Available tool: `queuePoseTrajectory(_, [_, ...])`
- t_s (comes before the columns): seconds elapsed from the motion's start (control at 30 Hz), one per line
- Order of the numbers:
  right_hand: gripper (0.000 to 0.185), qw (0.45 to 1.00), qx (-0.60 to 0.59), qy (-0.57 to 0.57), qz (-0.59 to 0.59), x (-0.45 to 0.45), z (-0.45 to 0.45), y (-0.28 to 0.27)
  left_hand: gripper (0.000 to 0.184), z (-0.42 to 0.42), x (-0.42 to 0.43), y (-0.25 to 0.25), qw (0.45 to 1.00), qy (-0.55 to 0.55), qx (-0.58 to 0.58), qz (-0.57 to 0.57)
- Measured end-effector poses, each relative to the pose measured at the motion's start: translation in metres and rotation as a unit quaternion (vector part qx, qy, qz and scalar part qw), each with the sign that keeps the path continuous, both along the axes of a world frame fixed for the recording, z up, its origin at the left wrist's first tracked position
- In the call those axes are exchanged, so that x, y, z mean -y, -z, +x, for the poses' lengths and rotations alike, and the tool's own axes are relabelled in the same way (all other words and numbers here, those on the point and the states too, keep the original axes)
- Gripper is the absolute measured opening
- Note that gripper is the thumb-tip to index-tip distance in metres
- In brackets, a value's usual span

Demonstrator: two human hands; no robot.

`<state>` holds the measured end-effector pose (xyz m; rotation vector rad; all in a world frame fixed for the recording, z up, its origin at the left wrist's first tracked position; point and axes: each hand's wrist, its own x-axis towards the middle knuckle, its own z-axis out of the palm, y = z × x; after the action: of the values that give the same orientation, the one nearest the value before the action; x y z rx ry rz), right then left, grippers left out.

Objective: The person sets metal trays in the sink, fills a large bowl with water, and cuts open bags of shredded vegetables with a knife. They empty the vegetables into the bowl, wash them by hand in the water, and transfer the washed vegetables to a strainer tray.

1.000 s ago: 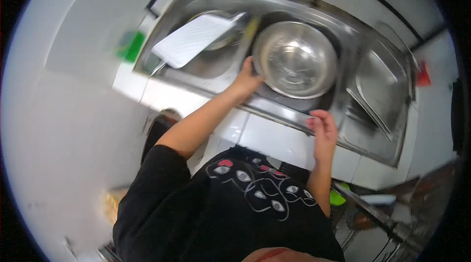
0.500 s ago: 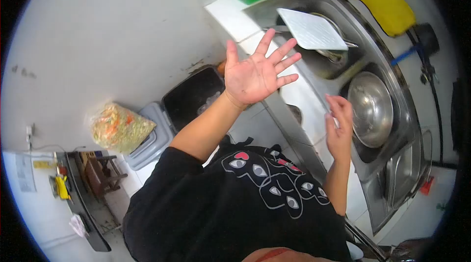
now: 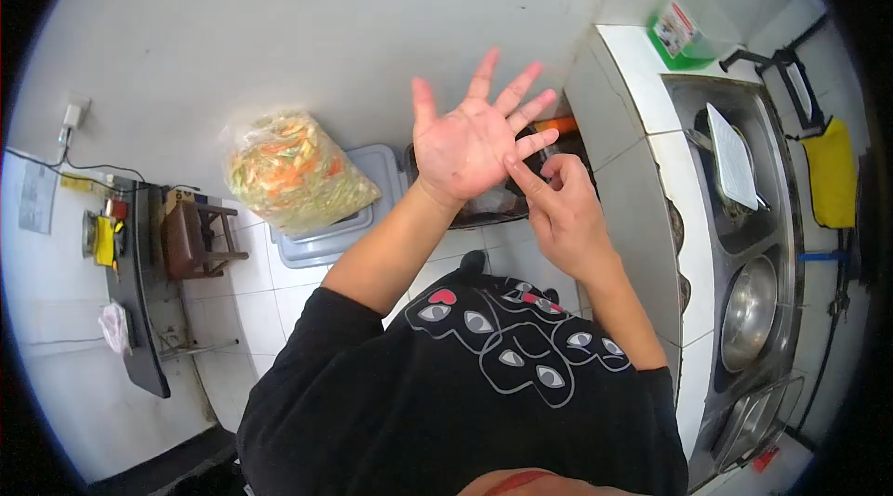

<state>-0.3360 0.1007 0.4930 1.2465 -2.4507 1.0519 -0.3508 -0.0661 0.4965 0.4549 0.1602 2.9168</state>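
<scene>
My left hand (image 3: 470, 147) is held up with its palm facing the camera and its fingers spread, nothing in it. My right hand (image 3: 553, 203) is beside it, one extended digit touching or almost touching the palm below the little finger. Its other fingers are bent and set apart from that digit; no object shows between them. Behind both hands is a dark bin (image 3: 488, 210), partly hidden. A clear bag of shredded orange and pale green vegetables (image 3: 293, 171) rests on a grey lid (image 3: 312, 250) to the left.
On the right, the counter (image 3: 688, 245) holds a sink with a metal bowl (image 3: 750, 315) and a white grater-like board (image 3: 733, 157). A green-bottomed container (image 3: 684, 36) stands at its corner. A yellow cloth (image 3: 828, 171) hangs beyond. A brown stool (image 3: 191, 240) and dark table (image 3: 139, 287) are left.
My view has turned from the sink toward the bag and bin. My left hand left the bowl's side and rose, fingers spread; my right hand moved over to my left palm.
</scene>
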Motion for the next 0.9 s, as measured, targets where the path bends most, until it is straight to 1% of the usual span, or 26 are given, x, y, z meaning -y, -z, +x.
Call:
queuePoseTrajectory(0.1, [0.051,0.999,0.000,-0.027,0.024,0.020,0.003,-0.002,0.080,0.007,0.022,-0.001,0.999,-0.037,0.023,0.004])
queuePoseTrajectory(0.13, [0.051,0.998,-0.004,-0.048,0.027,0.029,0.003,-0.003,0.080,0.011,0.028,0.000,0.999,-0.034,0.037,0.018])
queuePoseTrajectory(0.2, [0.050,0.996,0.051,-0.073,0.019,0.038,0.006,-0.001,0.081,0.018,0.038,0.006,0.995,-0.057,0.064,0.045])
queuePoseTrajectory(0.23, [0.048,0.994,0.067,-0.092,0.006,0.041,0.005,-0.002,0.075,0.022,0.044,0.011,0.997,-0.066,0.030,0.032])
queuePoseTrajectory(0.33, [0.045,0.985,0.118,-0.122,0.008,0.036,-0.002,0.008,0.065,0.035,0.062,0.030,0.984,-0.146,0.057,-0.081])
queuePoseTrajectory(0.37, [0.043,0.984,0.126,-0.125,0.004,0.030,-0.008,0.013,0.052,0.044,0.069,0.040,0.960,-0.210,0.076,-0.167])
queuePoseTrajectory(0.4, [0.041,0.983,0.137,-0.125,-0.001,0.023,-0.014,0.023,0.048,0.056,0.076,0.048,0.910,-0.267,0.128,-0.288])
queuePoseTrajectory(0.43, [0.040,0.981,0.149,-0.121,-0.007,0.015,-0.020,0.035,0.045,0.069,0.087,0.057,0.840,-0.314,0.182,-0.404])
queuePoseTrajectory(0.5, [0.035,0.974,0.212,-0.076,0.003,-0.005,-0.032,0.060,0.037,0.097,0.115,0.083,0.732,-0.362,0.257,-0.516])
queuePoseTrajectory(0.53, [0.033,0.968,0.245,-0.050,0.010,-0.012,-0.036,0.068,0.032,0.111,0.127,0.086,0.688,-0.379,0.312,-0.535])
queuePoseTrajectory(0.57, [0.031,0.970,0.238,-0.046,0.004,-0.016,-0.039,0.071,0.028,0.125,0.141,0.088,0.641,-0.392,0.364,-0.550])
queuePoseTrajectory(0.63, [0.027,0.975,0.222,-0.034,-0.005,-0.023,-0.038,0.073,0.024,0.151,0.177,0.103,0.530,-0.472,0.361,-0.606])
queuePoseTrajectory(0.7, [0.025,0.970,0.241,-0.036,-0.008,-0.022,-0.038,0.071,0.023,0.165,0.223,0.113,0.478,-0.505,0.379,-0.610])
queuePoseTrajectory(0.8, [0.023,0.967,0.251,-0.041,0.006,-0.004,-0.036,0.056,0.024,0.162,0.283,0.114,0.441,-0.571,0.416,-0.553])
queuePoseTrajectory(0.9, [0.022,0.970,0.236,-0.057,0.010,0.032,-0.032,0.042,0.028,0.142,0.348,0.120,0.486,-0.583,0.440,-0.480])
